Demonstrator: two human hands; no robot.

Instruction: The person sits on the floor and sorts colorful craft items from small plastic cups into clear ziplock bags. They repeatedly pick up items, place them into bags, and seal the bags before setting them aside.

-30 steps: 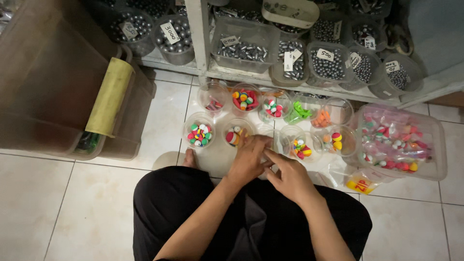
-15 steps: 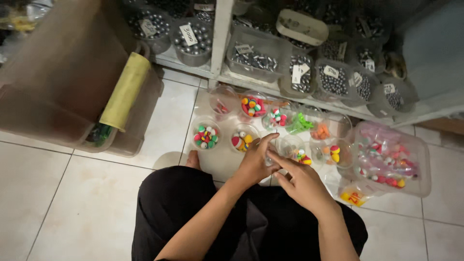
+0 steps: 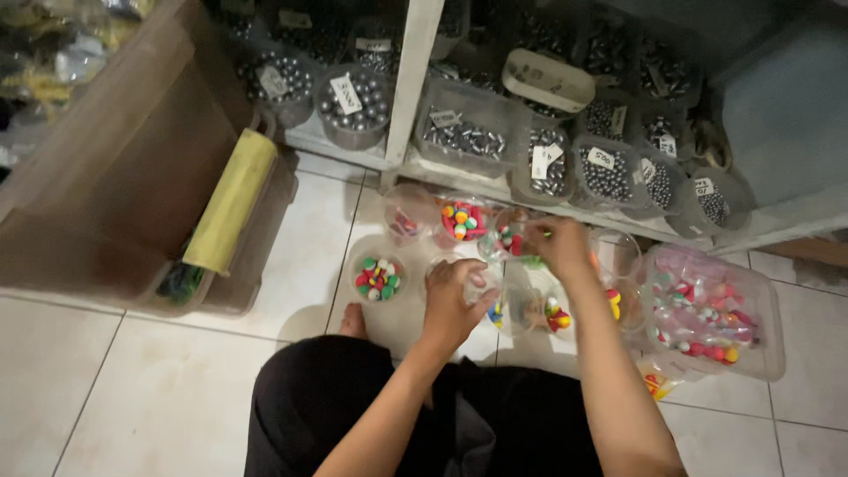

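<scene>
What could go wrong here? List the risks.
1. The right hand reaches over open clear cups of coloured beads; a sleeve or wrist could tip one.
2. Spilled beads would likely roll across the tile floor.
3. The left hand crowds neighbouring cups, so colours may mix.

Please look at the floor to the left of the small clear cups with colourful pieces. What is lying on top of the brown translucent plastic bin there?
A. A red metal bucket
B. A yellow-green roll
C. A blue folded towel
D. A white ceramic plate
B: a long yellow-green roll rests slanted across the rim of the brown translucent plastic bin, left of the small clear cups of colourful pieces.
</scene>
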